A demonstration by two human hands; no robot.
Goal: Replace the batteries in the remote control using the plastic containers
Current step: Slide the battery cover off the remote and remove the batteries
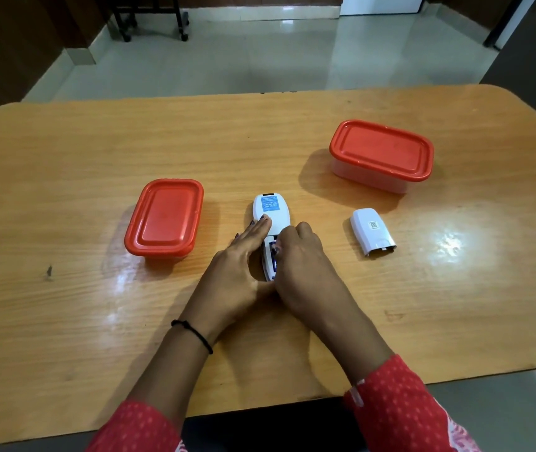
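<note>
Left hand: flat, fingers spread, pinning remote face-down on table, mid-table near front edge.
Right hand: fingers curled into open battery bay, on battery; firm grip or not, cannot tell.
Step, likely: prying out old battery.
Battery cover: off, lying right of remote, apart.
Small container left, large container far right; both lidded.
Next probably needs: battery lifted free, one lid opened.

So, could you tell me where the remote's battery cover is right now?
The battery cover lies on the table, right of the remote, in front of the far-right container.
</note>
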